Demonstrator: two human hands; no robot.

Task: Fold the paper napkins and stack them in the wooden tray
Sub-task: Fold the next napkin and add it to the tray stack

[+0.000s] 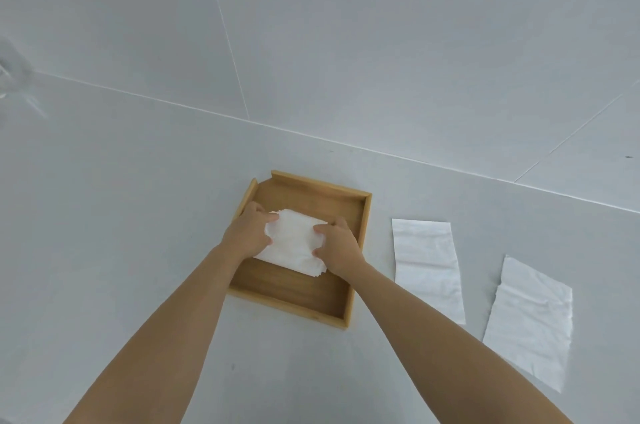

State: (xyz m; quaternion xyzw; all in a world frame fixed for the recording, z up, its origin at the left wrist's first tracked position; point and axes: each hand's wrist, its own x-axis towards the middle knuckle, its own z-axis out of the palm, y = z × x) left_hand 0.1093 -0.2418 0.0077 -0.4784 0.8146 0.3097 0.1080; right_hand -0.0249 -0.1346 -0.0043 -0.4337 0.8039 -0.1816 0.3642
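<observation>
Both hands reach into the tray point(356, 243) on the table point(138, 215), the left hand point(247, 233) and right hand point(337, 245) gripping opposite edges of the folded napkin stack point(294, 245) between curled fingers, while two unfolded napkins point(427, 264) lie flat beside the tray's right.

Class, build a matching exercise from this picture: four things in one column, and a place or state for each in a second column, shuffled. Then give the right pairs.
Things
1. wooden tray
2. folded napkin stack
3. nearer flat napkin
4. left hand

Places or states
A. lies unfolded, farthest right on the floor
B. grips the stack's left edge
C. sits on the grey floor, holding the stack
D. held between both hands inside the tray

Pairs: 1-C, 2-D, 3-A, 4-B
</observation>
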